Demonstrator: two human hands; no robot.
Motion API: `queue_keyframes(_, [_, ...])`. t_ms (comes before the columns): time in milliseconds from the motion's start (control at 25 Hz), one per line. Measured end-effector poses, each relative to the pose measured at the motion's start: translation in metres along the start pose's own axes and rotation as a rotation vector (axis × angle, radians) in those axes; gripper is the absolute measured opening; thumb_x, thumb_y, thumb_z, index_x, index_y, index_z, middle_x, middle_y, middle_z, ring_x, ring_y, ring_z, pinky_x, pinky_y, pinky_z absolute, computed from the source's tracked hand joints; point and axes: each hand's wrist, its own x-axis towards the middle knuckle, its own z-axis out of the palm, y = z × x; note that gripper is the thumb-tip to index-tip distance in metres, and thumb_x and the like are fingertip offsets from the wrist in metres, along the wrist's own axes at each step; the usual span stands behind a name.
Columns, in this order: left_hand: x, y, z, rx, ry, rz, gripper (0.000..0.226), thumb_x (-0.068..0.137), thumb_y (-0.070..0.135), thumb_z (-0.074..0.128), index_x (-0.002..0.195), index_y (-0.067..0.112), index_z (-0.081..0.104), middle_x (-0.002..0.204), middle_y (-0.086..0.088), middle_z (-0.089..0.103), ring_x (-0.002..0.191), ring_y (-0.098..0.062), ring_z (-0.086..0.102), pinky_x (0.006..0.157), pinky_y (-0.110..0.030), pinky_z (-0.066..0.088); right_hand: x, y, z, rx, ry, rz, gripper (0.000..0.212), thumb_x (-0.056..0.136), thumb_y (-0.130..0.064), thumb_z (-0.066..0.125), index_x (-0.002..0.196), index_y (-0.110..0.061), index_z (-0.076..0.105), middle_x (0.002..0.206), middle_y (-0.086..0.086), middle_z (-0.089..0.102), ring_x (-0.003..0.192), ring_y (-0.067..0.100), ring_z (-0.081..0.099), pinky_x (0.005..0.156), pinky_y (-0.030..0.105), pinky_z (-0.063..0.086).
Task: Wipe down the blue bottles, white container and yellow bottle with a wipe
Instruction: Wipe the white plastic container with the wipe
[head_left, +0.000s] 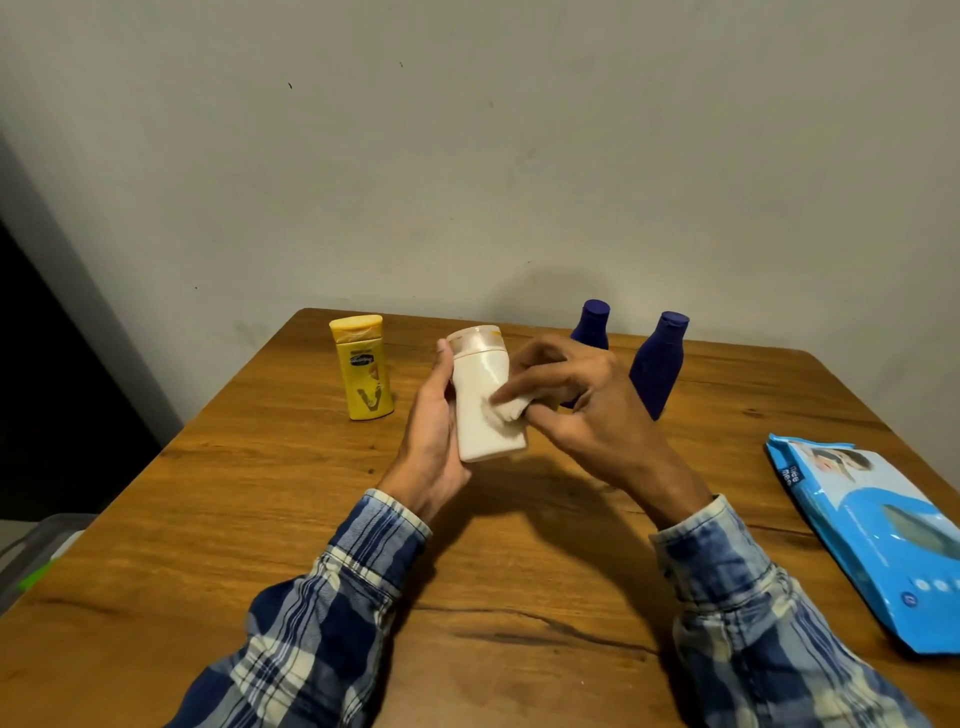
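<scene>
Hands work together: left hand (434, 431) holds white container (485, 400), right hand (582, 410) presses wipe (511, 408) on it.

Reference: container (485, 400) above tabletop (260, 493) centre. Lone bottle (363, 371) stands at 10 o'clock, farther bottle (592, 325) at 1, nearer bottle (658, 364) at 2, wipe pack (883, 530) at 4.

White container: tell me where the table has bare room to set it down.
Bare wood: between the sleeves below the white container, and the left side of the table in front of the yellow bottle. A narrower strip lies between right sleeve and wipes pack. Crowded at the back right, by the two blue bottles.
</scene>
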Motion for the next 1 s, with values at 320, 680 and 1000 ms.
queue_keyframes(320, [-0.007,0.006,0.004,-0.134,-0.121,-0.069,0.065,0.103,0.057,0.045,0.148,0.011,0.051,0.117,-0.017,0.066,0.104,-0.028,0.066,0.096,-0.042,0.054,-0.003,-0.008,0.014,-0.114,-0.023,-0.048,0.022,0.083,-0.001,0.073,0.101,-0.013,0.079,0.113,0.001,0.062,0.108,0.005,0.052,0.088,0.011,0.050])
queue_keyframes(680, [-0.009,0.010,0.003,-0.169,-0.053,-0.062,0.065,0.104,0.058,0.041,0.120,0.001,0.065,0.094,-0.015,0.072,0.085,-0.026,0.071,0.075,-0.040,0.064,-0.006,-0.021,0.020,-0.172,-0.308,-0.042,0.026,0.090,-0.008,0.068,0.112,-0.019,0.075,0.125,0.000,0.056,0.124,0.012,0.046,0.103,0.023,0.042])
queue_keyframes(1000, [-0.004,0.012,-0.002,-0.227,0.004,0.004,0.070,0.103,0.062,0.036,0.112,0.000,0.068,0.095,-0.017,0.071,0.088,-0.026,0.068,0.098,-0.047,0.050,-0.005,-0.013,0.021,-0.168,-0.136,-0.041,0.026,0.086,-0.005,0.074,0.109,-0.018,0.077,0.125,0.001,0.062,0.126,0.010,0.051,0.092,0.017,0.051])
